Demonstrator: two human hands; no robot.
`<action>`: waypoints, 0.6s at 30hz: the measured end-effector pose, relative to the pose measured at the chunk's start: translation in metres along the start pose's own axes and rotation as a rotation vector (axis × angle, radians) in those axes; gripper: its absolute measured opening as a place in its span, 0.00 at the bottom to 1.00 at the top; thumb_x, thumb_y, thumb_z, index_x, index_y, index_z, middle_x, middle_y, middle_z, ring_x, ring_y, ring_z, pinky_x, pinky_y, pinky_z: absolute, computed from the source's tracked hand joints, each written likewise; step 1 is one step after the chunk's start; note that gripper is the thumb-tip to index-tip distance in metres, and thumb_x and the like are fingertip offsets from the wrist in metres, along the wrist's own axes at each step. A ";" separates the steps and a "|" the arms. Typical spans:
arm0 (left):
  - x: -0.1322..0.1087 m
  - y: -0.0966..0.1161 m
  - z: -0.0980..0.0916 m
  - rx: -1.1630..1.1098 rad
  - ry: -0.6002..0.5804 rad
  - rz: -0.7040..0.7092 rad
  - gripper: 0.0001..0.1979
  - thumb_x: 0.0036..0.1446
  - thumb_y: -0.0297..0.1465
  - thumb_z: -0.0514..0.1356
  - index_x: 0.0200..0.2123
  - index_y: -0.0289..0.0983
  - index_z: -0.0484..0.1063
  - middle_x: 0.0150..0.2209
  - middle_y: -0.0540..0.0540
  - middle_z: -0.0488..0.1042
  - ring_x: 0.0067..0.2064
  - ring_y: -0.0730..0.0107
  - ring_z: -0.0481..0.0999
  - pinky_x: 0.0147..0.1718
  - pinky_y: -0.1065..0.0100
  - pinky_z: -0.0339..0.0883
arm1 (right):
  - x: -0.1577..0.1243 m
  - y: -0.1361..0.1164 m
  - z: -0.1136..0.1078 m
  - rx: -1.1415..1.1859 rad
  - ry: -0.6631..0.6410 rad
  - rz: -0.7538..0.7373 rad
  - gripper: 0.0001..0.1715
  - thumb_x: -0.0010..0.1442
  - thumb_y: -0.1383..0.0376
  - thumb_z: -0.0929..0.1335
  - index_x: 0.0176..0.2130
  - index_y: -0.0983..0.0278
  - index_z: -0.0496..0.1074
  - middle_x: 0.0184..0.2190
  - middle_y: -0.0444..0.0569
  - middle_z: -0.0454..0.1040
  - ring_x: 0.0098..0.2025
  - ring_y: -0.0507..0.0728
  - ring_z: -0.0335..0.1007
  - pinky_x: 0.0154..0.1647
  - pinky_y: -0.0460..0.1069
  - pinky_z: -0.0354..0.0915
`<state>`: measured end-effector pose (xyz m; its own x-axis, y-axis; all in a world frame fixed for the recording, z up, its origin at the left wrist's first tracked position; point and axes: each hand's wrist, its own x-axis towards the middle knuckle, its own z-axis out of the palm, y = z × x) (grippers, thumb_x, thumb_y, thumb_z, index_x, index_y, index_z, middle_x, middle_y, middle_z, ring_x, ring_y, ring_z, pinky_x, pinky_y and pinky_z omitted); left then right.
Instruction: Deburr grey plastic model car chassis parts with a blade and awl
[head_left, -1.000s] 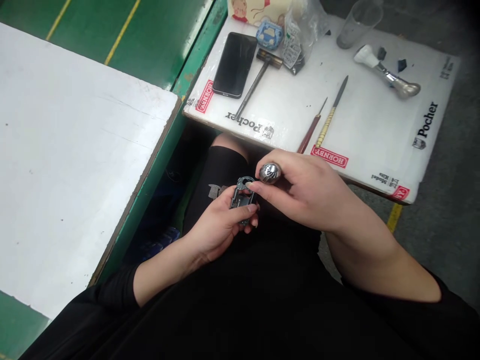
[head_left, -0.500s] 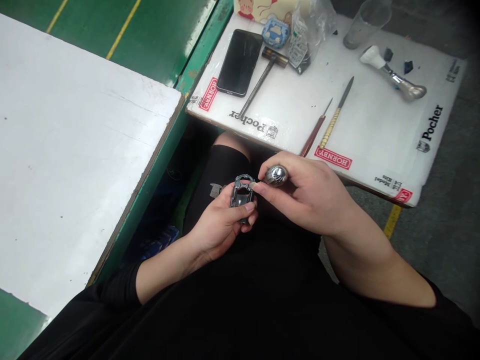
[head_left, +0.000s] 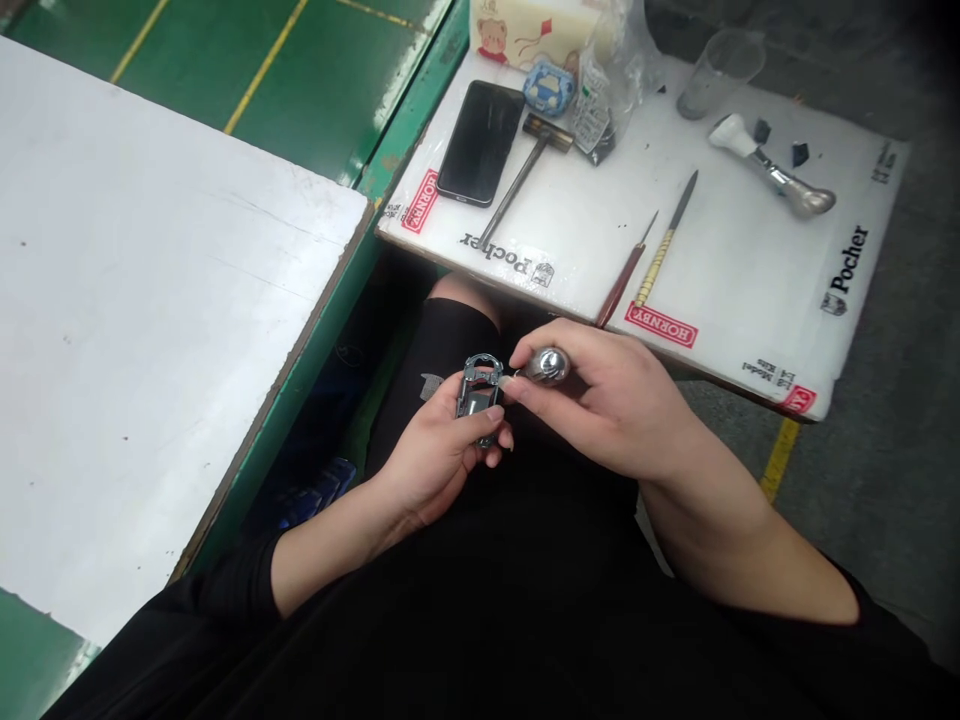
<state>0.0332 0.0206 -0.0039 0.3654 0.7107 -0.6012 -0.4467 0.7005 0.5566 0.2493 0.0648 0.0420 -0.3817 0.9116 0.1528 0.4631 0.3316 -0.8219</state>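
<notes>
We note left hand (head_left: 431, 445) clamped on the small car-shaped frame (head_left: 480, 402), between thumb and fingers. Rightward, right hand (head_left: 611, 395) pinches a round-knobbed tool (head_left: 550, 366); its fingertips have shifted from frame's opening to right edge, so we judge attention is there.

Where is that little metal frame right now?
In the head view, the metal frame is in the left hand, just below the picture's centre, left of the silvery knob in the right hand.

both hands (head_left: 435, 448) close together, fingers (head_left: 541, 335) curled, forearms (head_left: 330, 548) bare
</notes>
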 end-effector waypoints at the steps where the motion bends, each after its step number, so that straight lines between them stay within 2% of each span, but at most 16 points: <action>1: 0.001 0.000 -0.001 -0.011 0.010 0.006 0.23 0.65 0.29 0.80 0.58 0.38 0.77 0.40 0.49 0.79 0.37 0.70 0.81 0.31 0.71 0.73 | -0.002 0.000 0.001 0.026 0.013 -0.032 0.04 0.75 0.63 0.79 0.47 0.57 0.82 0.37 0.43 0.86 0.33 0.56 0.80 0.35 0.51 0.72; 4: 0.002 0.002 -0.002 -0.022 0.060 0.036 0.22 0.64 0.28 0.80 0.57 0.38 0.78 0.44 0.47 0.81 0.36 0.72 0.81 0.31 0.71 0.73 | -0.011 0.002 0.001 0.124 0.145 -0.132 0.08 0.74 0.65 0.80 0.51 0.55 0.84 0.42 0.45 0.88 0.36 0.58 0.83 0.38 0.54 0.76; 6: 0.001 0.004 -0.003 -0.006 0.076 0.056 0.20 0.63 0.27 0.81 0.55 0.37 0.80 0.46 0.46 0.82 0.36 0.73 0.81 0.31 0.72 0.74 | -0.019 0.012 -0.004 0.115 0.340 -0.171 0.13 0.71 0.64 0.83 0.54 0.52 0.86 0.44 0.46 0.88 0.39 0.61 0.85 0.39 0.56 0.79; 8: -0.002 0.008 -0.005 -0.005 0.058 0.066 0.20 0.61 0.26 0.82 0.51 0.36 0.80 0.46 0.47 0.82 0.36 0.75 0.81 0.30 0.74 0.74 | -0.026 0.032 -0.017 -0.012 0.589 -0.139 0.15 0.69 0.63 0.84 0.54 0.51 0.88 0.46 0.48 0.88 0.42 0.64 0.85 0.42 0.59 0.80; 10: -0.006 0.011 -0.007 -0.050 -0.012 0.050 0.24 0.57 0.25 0.85 0.51 0.37 0.80 0.46 0.48 0.80 0.36 0.75 0.82 0.27 0.78 0.72 | -0.034 0.064 -0.037 -0.197 0.798 0.004 0.11 0.71 0.62 0.83 0.53 0.53 0.90 0.45 0.50 0.88 0.43 0.65 0.84 0.43 0.60 0.78; 11: -0.008 0.013 -0.009 -0.087 -0.074 0.027 0.27 0.55 0.26 0.86 0.53 0.39 0.80 0.46 0.48 0.80 0.35 0.75 0.82 0.24 0.79 0.70 | -0.038 0.084 -0.049 -0.274 0.775 0.105 0.11 0.72 0.61 0.83 0.54 0.52 0.90 0.45 0.51 0.87 0.41 0.64 0.82 0.42 0.59 0.75; 13: -0.010 0.014 -0.013 -0.168 -0.238 -0.031 0.32 0.54 0.30 0.88 0.58 0.42 0.80 0.47 0.48 0.80 0.34 0.74 0.83 0.19 0.80 0.67 | -0.046 0.122 -0.072 -0.359 0.755 0.222 0.14 0.68 0.59 0.86 0.52 0.53 0.90 0.37 0.49 0.84 0.31 0.60 0.74 0.35 0.58 0.69; 14: -0.011 0.014 -0.014 -0.205 -0.319 -0.059 0.32 0.56 0.33 0.88 0.60 0.43 0.81 0.47 0.48 0.80 0.34 0.73 0.84 0.17 0.81 0.65 | -0.050 0.137 -0.079 -0.387 0.682 0.263 0.16 0.68 0.58 0.85 0.54 0.53 0.90 0.39 0.50 0.83 0.31 0.60 0.74 0.38 0.58 0.71; 16: -0.011 0.012 -0.016 -0.261 -0.426 -0.095 0.28 0.64 0.43 0.84 0.61 0.43 0.82 0.45 0.47 0.79 0.31 0.72 0.84 0.13 0.81 0.63 | -0.055 0.154 -0.085 -0.496 0.579 0.291 0.19 0.65 0.55 0.87 0.53 0.55 0.91 0.41 0.53 0.82 0.36 0.63 0.76 0.46 0.61 0.74; 18: -0.009 0.009 -0.016 -0.296 -0.466 -0.126 0.26 0.72 0.51 0.77 0.61 0.41 0.83 0.43 0.47 0.78 0.28 0.73 0.84 0.11 0.81 0.62 | -0.058 0.145 -0.076 -0.633 0.556 0.292 0.21 0.65 0.52 0.86 0.53 0.58 0.91 0.46 0.59 0.82 0.49 0.72 0.79 0.57 0.67 0.75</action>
<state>0.0130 0.0194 -0.0023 0.7228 0.6230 -0.2990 -0.5612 0.7817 0.2721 0.3994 0.0781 -0.0449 0.1878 0.9122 0.3642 0.8990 -0.0103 -0.4378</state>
